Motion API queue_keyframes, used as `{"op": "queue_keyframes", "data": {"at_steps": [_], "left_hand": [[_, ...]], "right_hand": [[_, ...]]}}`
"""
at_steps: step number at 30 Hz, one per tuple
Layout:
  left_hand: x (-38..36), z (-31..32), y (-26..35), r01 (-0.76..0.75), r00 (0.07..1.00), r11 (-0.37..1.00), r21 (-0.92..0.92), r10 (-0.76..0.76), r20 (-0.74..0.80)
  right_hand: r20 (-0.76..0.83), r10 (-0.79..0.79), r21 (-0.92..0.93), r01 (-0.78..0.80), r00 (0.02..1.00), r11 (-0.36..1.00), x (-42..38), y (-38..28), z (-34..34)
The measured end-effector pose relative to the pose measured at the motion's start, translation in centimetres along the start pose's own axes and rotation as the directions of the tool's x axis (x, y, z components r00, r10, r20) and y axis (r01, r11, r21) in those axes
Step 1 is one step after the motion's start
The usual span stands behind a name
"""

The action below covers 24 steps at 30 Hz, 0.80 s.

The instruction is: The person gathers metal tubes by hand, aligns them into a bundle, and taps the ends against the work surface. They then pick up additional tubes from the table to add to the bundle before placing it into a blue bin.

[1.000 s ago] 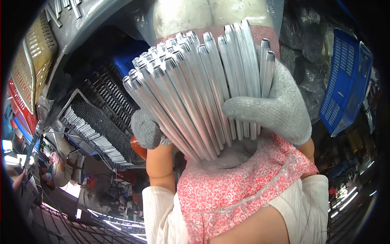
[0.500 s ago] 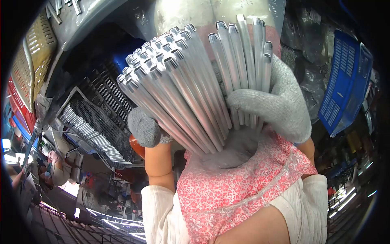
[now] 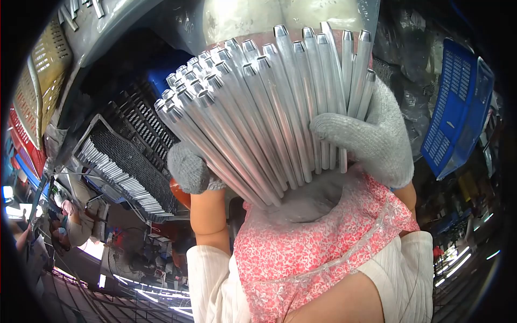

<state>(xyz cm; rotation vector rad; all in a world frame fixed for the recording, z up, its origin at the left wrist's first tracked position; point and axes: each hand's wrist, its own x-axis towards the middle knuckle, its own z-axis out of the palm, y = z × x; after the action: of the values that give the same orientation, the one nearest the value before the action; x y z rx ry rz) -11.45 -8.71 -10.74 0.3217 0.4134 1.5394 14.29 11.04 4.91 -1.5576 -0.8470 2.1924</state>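
Both hands gloved, grey knit. My right hand (image 3: 371,140) is closed around the right side of a fanned bundle of metal tubes (image 3: 269,107), thumb pressed across their front. My left hand (image 3: 188,169) is curled under the bundle's left edge; only part of the glove shows past the tubes. The bundle stands upright in front of my chest, lower ends resting against the pink floral apron (image 3: 318,237). Black wire basket (image 3: 126,161) with more tubes lies to my left, blue crate (image 3: 455,107) to my right.

Risk: the tubes splay at the top and are smooth; if the thumb eases, the outer ones could slide free and fall.
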Motion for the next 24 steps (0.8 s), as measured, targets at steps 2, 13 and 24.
{"op": "queue_keyframes", "data": {"at_steps": [2, 13, 24], "left_hand": [[0.0, -0.1, -0.2, 0.001, 1.0, 1.0, 0.001, -0.001, -0.002], [-0.4, 0.2, -0.1, -0.002, 1.0, 1.0, 0.005, 0.002, -0.003], [-0.9, 0.5, -0.1, -0.006, 1.0, 1.0, -0.002, 0.006, -0.009]], "right_hand": [[0.002, -0.043, 0.019, 0.043, 0.999, 0.999, -0.2, 0.1, 0.2], [0.012, -0.239, -0.18, 0.237, 0.971, 0.955, 0.3, 1.7, -0.3], [-0.006, -0.155, -0.13, 0.153, 0.988, 0.98, 0.1, 2.3, -0.1]]}}
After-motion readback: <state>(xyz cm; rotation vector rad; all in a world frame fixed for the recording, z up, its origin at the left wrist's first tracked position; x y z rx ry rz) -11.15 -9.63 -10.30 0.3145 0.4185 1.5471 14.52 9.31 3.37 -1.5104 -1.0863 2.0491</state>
